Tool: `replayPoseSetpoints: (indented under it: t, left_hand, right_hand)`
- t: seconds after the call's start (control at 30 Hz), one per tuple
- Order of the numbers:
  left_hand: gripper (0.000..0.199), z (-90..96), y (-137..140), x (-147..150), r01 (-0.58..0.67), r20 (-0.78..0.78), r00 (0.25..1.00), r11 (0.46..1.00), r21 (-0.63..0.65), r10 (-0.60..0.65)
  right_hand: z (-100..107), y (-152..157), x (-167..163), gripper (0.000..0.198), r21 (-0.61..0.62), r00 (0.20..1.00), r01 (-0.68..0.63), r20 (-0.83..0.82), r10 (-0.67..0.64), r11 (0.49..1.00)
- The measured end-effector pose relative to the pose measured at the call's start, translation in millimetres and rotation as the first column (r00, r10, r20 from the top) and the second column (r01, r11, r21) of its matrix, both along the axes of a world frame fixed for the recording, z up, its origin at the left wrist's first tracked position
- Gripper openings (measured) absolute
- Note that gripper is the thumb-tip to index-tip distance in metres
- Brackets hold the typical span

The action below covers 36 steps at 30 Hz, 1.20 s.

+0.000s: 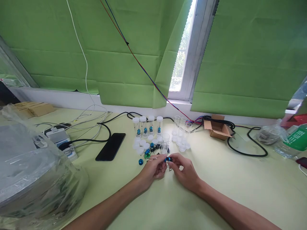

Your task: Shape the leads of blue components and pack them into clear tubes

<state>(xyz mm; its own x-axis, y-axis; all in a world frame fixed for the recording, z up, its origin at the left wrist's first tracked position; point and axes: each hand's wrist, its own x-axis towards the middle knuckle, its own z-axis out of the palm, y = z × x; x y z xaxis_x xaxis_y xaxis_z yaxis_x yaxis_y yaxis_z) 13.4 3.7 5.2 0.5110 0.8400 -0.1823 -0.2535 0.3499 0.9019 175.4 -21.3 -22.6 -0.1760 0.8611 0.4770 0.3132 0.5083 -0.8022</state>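
My left hand (153, 166) and my right hand (184, 169) meet over the table, fingers pinched on a small blue-and-black part (169, 159). A thin metal wire juts out leftward from my left fingers; whether it belongs to the part I cannot tell. Just behind my hands stands an open clear tube (165, 143). Left of it lie several small black pieces, a loose blue piece (140, 162) and a small green piece (147, 156). White caps (141, 142) are spread behind these. Further back, several capped tubes (151, 125) stand upright with blue pieces inside.
More clear tubes (177, 124) stand behind my right hand, with white caps (182, 148) before them. A black phone (110, 147) and power strip (68, 148) lie left. A plastic-wrapped object (40, 172) fills the near left. Rightward are an open cardboard box (218, 129), black cable and bottle (294, 140).
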Motion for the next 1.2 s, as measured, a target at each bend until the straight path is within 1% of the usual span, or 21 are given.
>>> replayPoseSetpoints:
  t: [0.27, 0.5, 0.6, 0.73, 0.97, 1.07, 1.17, 1.2]
  left_hand:
    - [0.043, -3.2, 0.0, -1.0, 0.019, -0.016, 1.0, 0.999, 0.04, -0.018]
    - [0.044, -3.3, 0.2, -1.0, 0.04, -0.021, 0.999, 0.998, 0.047, -0.039]
    - [0.044, -3.7, 0.5, -1.4, 0.048, -0.033, 0.998, 0.997, 0.065, -0.046]
    - [0.043, -4.3, 1.0, -1.3, 0.049, -0.036, 0.998, 0.997, 0.059, -0.047]
    - [0.044, 1.8, -1.5, -0.8, 0.038, -0.052, 0.998, 0.998, 0.055, -0.035]
    - [0.044, 2.0, -1.5, -1.1, 0.036, -0.049, 0.998, 0.998, 0.047, -0.034]
    - [0.044, 0.8, -1.0, -0.8, 0.018, -0.044, 0.999, 0.999, 0.037, -0.016]
    - [0.044, 0.3, -0.7, -0.5, 0.007, -0.041, 0.999, 1.0, 0.029, -0.006]
  right_hand:
    - [1.3, 0.0, 0.5, 0.017, -0.029, 0.998, 0.007, 0.056, -0.006, 1.0]
    - [8.4, -3.0, -0.4, 0.033, -0.017, 0.992, 0.026, 0.123, -0.024, 1.0]
    - [7.8, -3.1, -0.3, 0.038, -0.024, 0.992, 0.028, 0.124, -0.025, 0.999]
    - [4.9, -1.5, 0.0, 0.04, -0.038, 0.993, 0.021, 0.116, -0.017, 0.999]
    - [5.1, -0.6, -0.1, 0.043, -0.046, 0.994, 0.024, 0.108, -0.019, 0.999]
    - [6.6, -1.6, -0.3, 0.039, -0.038, 0.994, 0.02, 0.104, -0.016, 0.999]
    - [7.4, -2.4, -0.6, 0.022, -0.026, 0.997, 0.014, 0.075, -0.012, 1.0]
    - [7.3, -2.5, -0.7, 0.02, -0.025, 0.998, 0.01, 0.064, -0.008, 1.0]
